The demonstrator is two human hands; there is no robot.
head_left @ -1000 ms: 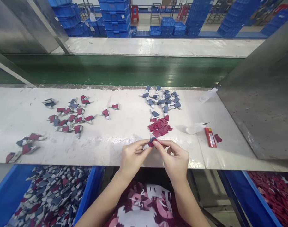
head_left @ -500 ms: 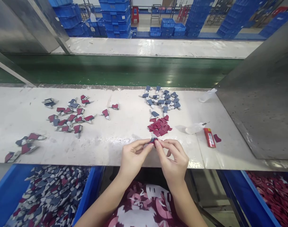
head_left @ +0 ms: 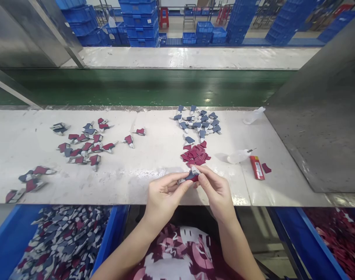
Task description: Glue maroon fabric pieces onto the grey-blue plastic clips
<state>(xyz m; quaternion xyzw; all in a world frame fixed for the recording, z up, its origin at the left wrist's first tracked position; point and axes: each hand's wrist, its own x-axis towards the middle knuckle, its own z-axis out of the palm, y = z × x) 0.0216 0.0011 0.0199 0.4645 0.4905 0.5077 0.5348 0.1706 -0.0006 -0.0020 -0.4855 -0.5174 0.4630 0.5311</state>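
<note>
Between my two hands is a small grey-blue, white and red plastic part (head_left: 192, 175), held just above the front of the worktop. My left hand (head_left: 166, 191) pinches its left side between thumb and fingers. On its right side, the thumb and fingertips of my right hand (head_left: 216, 189) are closed on it. Right behind the hands lies a pile of flat red pieces (head_left: 195, 154). Farther back sits a cluster of blue-and-white parts (head_left: 205, 124). Over on the left, red, blue and white parts (head_left: 86, 146) lie scattered.
To the right are a white squeeze bottle with a needle tip (head_left: 238, 156), another clear bottle (head_left: 253, 116), a red box (head_left: 257, 168) and one loose red piece (head_left: 266, 168). Blue bins (head_left: 115, 229) below hold many parts. A metal panel (head_left: 320, 116) borders the right; a green belt (head_left: 154, 87) runs behind.
The part in my hands has been turned, so its white end now points up and more of its blue side shows. My right fingers have shifted their grip. The view has moved slightly.
</note>
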